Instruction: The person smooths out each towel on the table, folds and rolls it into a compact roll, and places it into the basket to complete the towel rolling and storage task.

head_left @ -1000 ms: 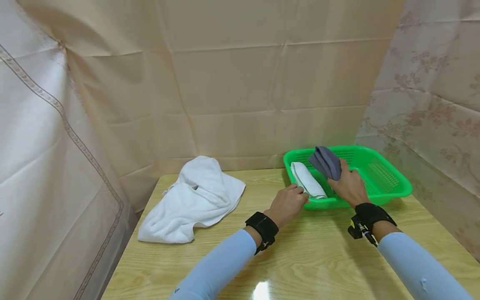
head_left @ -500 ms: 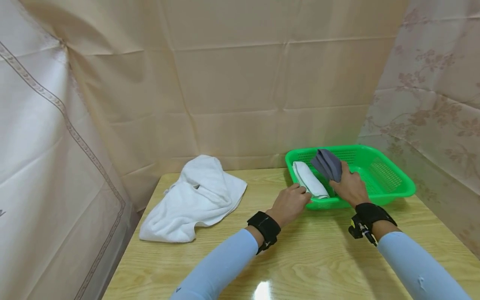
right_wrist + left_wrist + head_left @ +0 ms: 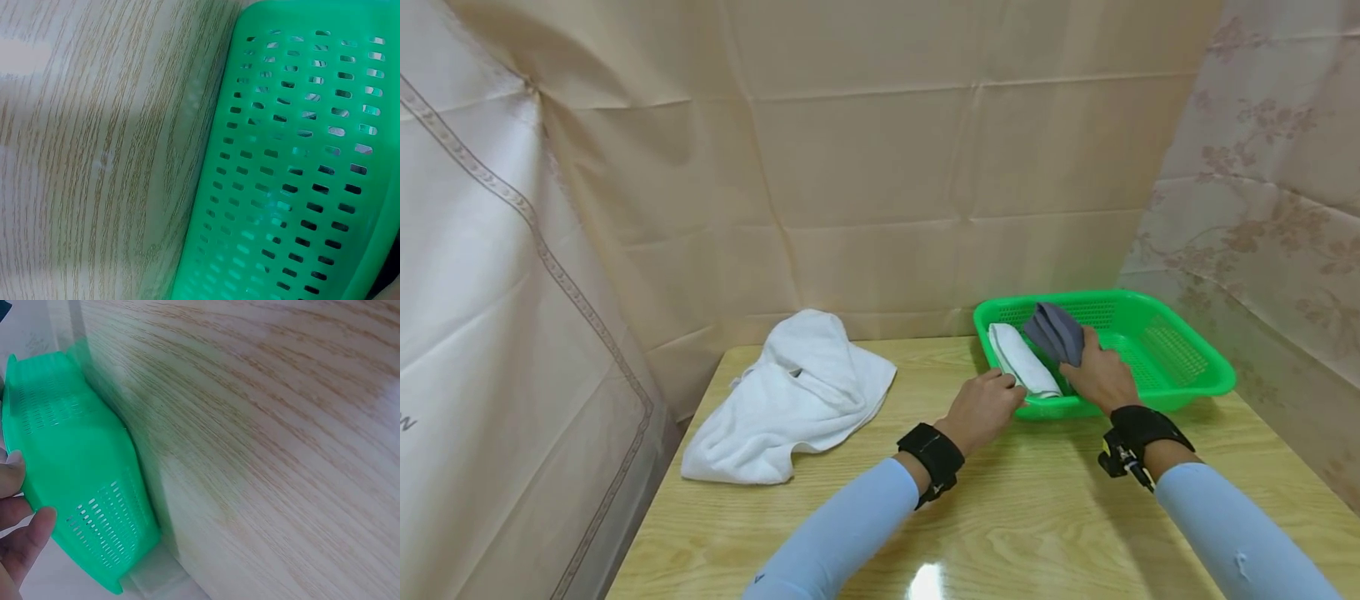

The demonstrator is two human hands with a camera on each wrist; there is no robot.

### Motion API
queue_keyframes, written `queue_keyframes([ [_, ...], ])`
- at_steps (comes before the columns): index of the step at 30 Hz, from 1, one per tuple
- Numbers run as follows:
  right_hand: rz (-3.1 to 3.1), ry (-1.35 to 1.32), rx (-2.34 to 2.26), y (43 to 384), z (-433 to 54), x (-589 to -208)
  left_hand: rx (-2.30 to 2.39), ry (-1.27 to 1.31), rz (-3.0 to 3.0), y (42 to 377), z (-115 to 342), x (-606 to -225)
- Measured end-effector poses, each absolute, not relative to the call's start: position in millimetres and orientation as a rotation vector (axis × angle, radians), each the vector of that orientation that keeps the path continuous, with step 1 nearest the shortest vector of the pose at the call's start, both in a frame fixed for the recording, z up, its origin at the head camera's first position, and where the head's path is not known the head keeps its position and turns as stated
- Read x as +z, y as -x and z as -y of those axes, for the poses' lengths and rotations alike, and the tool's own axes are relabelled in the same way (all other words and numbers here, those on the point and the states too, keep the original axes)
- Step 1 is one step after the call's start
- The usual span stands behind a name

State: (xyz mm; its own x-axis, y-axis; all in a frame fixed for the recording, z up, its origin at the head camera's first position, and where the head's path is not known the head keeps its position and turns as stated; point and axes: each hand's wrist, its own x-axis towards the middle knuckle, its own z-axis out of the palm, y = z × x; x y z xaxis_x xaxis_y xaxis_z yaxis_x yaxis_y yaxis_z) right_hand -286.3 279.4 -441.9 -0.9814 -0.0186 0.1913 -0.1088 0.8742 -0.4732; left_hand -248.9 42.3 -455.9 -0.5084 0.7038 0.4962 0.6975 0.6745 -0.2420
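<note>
Green plastic basket (image 3: 294,160) with a slotted wall, beside bare pale wood-grain worktop (image 3: 106,169).
The basket fills the right side, its small oblong slots set in rows, some dark, some showing pale patches; a smooth rim curves at lower right. Brown grain streaks the worktop on the left, where white glare (image 3: 24,57) shines.
</note>
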Motion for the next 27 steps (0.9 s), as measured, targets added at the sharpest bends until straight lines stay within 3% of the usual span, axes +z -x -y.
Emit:
queue_keyframes([
  [27, 3.074, -0.039, 0.563, 291.3, -274.0, -439.4, 0.055, 1.093, 2.314, 246.3, -41.0, -452.5],
])
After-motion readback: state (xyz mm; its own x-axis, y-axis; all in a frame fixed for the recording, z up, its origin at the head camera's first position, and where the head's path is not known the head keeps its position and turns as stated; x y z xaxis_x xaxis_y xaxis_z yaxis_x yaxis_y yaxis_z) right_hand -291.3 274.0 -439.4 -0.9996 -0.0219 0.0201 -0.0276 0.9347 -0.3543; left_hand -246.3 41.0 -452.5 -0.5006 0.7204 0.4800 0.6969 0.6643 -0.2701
